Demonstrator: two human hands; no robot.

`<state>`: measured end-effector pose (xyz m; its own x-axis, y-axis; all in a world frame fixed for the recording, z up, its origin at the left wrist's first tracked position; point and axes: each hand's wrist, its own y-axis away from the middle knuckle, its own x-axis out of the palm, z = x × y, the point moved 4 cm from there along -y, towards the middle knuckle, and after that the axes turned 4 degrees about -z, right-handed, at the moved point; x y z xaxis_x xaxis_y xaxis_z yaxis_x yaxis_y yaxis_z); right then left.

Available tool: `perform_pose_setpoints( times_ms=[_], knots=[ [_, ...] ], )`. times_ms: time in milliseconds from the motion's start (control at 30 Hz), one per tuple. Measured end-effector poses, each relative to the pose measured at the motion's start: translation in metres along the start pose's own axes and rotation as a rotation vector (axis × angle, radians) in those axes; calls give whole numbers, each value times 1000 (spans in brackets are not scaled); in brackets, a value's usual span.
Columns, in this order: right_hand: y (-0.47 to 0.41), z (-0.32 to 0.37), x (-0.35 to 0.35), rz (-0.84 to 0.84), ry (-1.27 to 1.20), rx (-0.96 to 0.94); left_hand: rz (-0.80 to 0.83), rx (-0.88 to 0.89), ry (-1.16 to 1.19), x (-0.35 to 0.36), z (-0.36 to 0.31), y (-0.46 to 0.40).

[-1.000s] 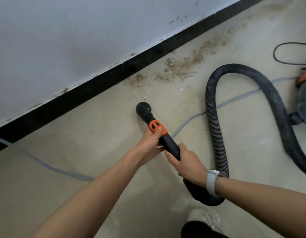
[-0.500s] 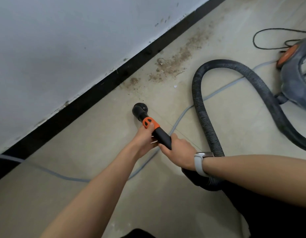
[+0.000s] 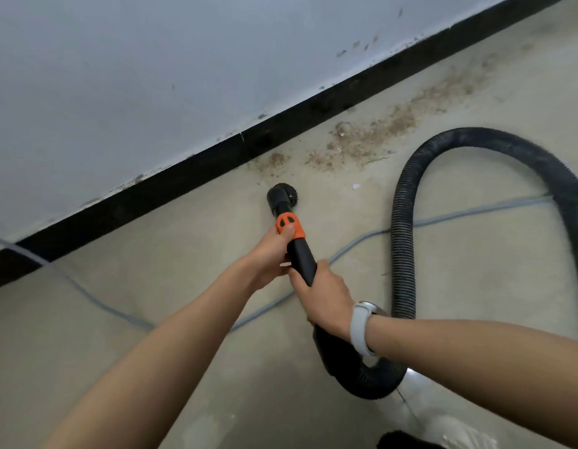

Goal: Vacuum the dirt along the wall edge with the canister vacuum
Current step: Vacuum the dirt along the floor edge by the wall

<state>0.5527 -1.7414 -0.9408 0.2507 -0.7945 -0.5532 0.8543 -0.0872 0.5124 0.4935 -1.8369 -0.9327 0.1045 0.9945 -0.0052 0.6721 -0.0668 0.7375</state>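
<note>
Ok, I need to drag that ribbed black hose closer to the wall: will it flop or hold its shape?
The hose probably bends easily yet keeps a springy curve: it arcs in a wide loop rather than lying flat. Its ribbing suggests it resists kinking. Pulled by the wand, the loop would likely slide and swing sideways across the smooth floor.

I can read no text, label, brand, number or sign anywhere in my view. The orange collar [image 3: 290, 225] on the vacuum wand carries only dark oval marks, no lettering. The watch [image 3: 362, 328] on my right wrist shows its pale band to me, with no readable face.
</note>
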Motion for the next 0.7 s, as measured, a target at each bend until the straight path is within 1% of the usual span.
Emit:
perform_pose_setpoints(
  times_ms=[100, 233, 333, 467, 533, 633, 700],
  knots=[
    [13, -18, -9, 69, -7, -8, -6, -51, -20, 11, 12, 12],
    [30, -20, -7, 170, -85, 6, -98, -103, 9, 11, 21, 28],
    [39, -20, -5, 197, -103, 32, -143, -135, -6, 14, 24, 37],
    [51, -24, -4, 230, -131, 68, -154, -165, -25, 17, 29, 45],
    [47, -19, -3, 227, -128, 67, -160, -157, 6, 13, 28, 44],
    [35, -8, 1, 221, -157, 45, -198, -86, 102, 6, 25, 35],
    [30, -8, 1, 214, -162, 45, -211, -44, 89, 6, 23, 31]
  ],
)
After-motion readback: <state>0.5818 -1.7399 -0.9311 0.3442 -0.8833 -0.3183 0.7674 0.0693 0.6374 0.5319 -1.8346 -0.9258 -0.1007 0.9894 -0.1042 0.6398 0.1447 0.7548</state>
